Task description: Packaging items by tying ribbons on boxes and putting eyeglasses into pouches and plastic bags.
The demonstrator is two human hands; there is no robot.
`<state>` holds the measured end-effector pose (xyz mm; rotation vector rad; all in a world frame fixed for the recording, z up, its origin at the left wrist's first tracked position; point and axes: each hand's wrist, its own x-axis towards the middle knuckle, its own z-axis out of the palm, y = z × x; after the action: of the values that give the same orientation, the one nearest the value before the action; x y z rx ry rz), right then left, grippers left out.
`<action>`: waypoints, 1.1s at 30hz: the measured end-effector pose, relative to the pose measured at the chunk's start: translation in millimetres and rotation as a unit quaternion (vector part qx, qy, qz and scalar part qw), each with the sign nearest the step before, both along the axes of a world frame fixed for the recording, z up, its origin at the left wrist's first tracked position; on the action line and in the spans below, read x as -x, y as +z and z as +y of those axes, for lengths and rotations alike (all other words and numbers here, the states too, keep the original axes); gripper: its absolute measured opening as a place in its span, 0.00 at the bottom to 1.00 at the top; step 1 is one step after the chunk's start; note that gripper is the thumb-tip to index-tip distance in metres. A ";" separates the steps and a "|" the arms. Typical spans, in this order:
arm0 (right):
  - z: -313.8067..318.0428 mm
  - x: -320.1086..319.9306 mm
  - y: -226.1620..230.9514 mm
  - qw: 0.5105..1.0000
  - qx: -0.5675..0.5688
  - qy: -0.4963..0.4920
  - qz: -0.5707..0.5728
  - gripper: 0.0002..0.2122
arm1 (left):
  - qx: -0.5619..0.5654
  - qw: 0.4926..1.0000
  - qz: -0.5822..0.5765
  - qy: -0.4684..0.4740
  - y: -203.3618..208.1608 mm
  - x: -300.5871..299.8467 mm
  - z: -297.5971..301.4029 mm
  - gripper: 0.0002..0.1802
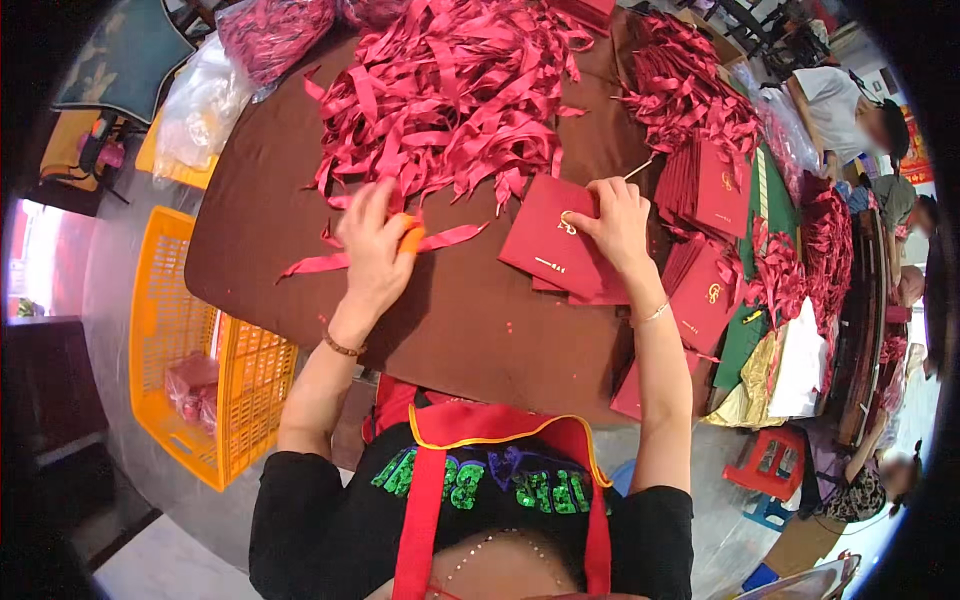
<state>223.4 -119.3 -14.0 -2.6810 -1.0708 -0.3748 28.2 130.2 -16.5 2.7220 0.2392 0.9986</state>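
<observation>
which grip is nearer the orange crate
Left. The left grip is over the brown table, right of the orange crate; the right grip is farther right, touching a red bag.

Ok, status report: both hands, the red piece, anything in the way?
Left hand over loose ribbon. Right hand on flat red piece, thumb across its front. Ribbon pile beyond left hand.

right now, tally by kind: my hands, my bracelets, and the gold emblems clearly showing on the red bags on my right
Hands: 2
Bracelets: 2
Gold emblems on the red bags: 3, one partly under your thumb
Total: 7
</observation>
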 end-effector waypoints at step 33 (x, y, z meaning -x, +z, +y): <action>-57.1 153.6 -21.0 0.813 -0.151 -0.022 0.561 0.11 | 0.449 0.830 0.243 -0.224 -13.0 33.0 -70.8 0.08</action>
<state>69.9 -176.4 -35.0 -2.0086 -0.4809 0.8758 -4.8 59.4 -29.5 1.9262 0.0950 -0.0128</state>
